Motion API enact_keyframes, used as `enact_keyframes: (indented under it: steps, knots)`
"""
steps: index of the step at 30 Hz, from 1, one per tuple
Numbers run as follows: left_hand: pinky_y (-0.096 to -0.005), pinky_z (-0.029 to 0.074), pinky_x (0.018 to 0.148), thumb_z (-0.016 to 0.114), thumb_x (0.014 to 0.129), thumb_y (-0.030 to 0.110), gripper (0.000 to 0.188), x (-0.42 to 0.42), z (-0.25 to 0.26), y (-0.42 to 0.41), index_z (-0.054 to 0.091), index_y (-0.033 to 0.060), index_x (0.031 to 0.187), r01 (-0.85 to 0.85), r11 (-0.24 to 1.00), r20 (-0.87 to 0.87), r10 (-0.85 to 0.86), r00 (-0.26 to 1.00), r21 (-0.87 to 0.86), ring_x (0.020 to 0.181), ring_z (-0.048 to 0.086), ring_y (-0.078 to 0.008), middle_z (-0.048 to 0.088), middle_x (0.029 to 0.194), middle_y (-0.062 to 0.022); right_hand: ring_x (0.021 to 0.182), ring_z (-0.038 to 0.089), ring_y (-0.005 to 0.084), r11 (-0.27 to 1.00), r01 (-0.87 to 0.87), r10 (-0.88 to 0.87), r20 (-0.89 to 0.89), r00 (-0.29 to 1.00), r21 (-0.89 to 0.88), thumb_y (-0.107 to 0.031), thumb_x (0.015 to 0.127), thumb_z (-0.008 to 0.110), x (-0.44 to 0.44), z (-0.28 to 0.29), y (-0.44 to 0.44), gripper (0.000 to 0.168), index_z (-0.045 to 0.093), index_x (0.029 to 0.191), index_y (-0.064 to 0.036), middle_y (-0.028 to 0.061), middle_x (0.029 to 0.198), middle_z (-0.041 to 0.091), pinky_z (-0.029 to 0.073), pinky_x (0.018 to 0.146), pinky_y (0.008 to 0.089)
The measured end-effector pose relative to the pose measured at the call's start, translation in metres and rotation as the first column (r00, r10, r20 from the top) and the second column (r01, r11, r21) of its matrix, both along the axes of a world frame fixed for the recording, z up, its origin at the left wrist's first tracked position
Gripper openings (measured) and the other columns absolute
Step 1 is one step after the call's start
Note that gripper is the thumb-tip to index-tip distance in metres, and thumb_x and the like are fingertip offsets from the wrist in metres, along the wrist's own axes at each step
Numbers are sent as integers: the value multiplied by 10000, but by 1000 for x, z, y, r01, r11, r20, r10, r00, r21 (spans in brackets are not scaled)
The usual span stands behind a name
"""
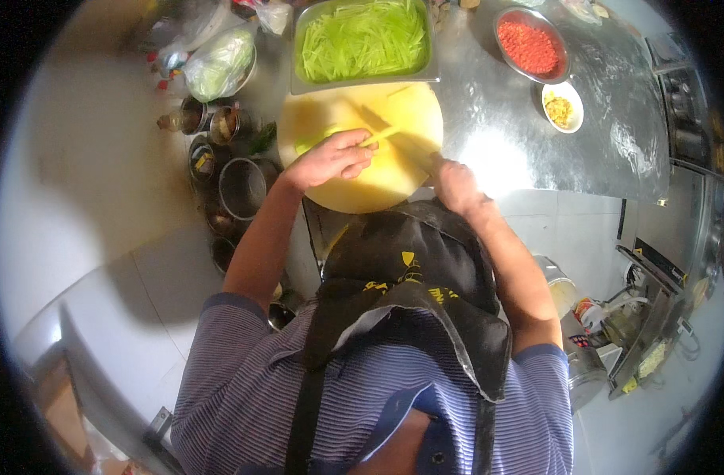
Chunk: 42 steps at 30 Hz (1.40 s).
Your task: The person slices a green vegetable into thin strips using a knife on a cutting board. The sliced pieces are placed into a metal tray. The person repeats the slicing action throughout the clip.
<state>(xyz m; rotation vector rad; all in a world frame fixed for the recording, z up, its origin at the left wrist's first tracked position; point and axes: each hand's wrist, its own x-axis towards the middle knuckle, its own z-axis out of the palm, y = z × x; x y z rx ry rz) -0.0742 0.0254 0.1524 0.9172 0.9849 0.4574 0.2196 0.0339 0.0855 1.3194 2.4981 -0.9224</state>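
On a round yellow cutting board (362,193), my left hand (335,155) rests with its fingers curled around a pale green vegetable stalk (381,135). The stalk's tip sticks out past the fingers toward the right. Another light green piece (310,141) lies partly hidden behind that hand. At the board's right edge my right hand (457,183) grips what appears to be a kitchen knife (418,155). Its blade reaches up and left over the board, blurred and yellow with reflection. Just beyond the board stands a metal tray (365,86) heaped with shredded green vegetable (362,41).
A metal bowl of chopped red pieces (528,47) and a white bowl of chopped yellow pieces (558,111) stand on the steel table (605,119). Leftward are a plastic-wrapped green vegetable (219,65) and several containers, including a deep metal pot (243,189).
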Motion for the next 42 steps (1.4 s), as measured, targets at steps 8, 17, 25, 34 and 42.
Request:
enact_keyframes:
  steps: [8, 17, 25, 34, 42]
  knots:
    - [-392, 500, 719, 610, 924, 189, 190, -1, -102, -24, 699, 23, 944, 540, 794, -819, -98, 565, 278, 784, 623, -242, 647, 859, -102, 866, 727, 400, 993, 119, -119, 7, 993, -24, -84, 940, 517, 5, -21, -4, 340, 544, 1258, 33, 264, 922, 714, 596, 762, 483]
    - [-445, 470, 918, 653, 865, 182, 167, 12, -103, -32, 691, 51, 961, 583, 550, -783, 248, 570, 598, 1078, 569, -310, 625, 975, -103, 872, 725, 384, 993, 42, -48, 53, 997, 107, -132, 937, 572, 7, -42, -14, 326, 553, 1226, 15, 241, 929, 715, 594, 766, 477]
    - [-480, 499, 875, 604, 878, 108, 82, 26, -107, -14, 625, 39, 918, 729, 544, -880, 38, 474, 416, 1013, 605, -363, 639, 979, -151, 866, 723, 386, 990, 76, -84, 62, 995, 118, -73, 948, 468, -1, -16, -16, 232, 558, 1151, -4, 230, 929, 711, 590, 760, 485]
    - [-453, 490, 910, 569, 857, 54, 138, 28, -121, 0, 678, 28, 938, 630, 424, -731, 123, 671, 650, 1041, 587, -341, 631, 1006, -130, 844, 725, 385, 987, 163, -163, 17, 986, 15, -81, 947, 466, -2, -23, -14, 215, 556, 1131, -14, 223, 909, 712, 591, 744, 486]
    - [-416, 425, 936, 571, 819, 76, 109, 29, -113, -6, 675, 60, 849, 687, 345, -767, 226, 601, 640, 1025, 538, -275, 579, 973, -93, 815, 731, 379, 982, 143, -137, -57, 989, 120, -95, 956, 476, 2, -34, -16, 144, 552, 1057, -27, 218, 876, 712, 596, 711, 480]
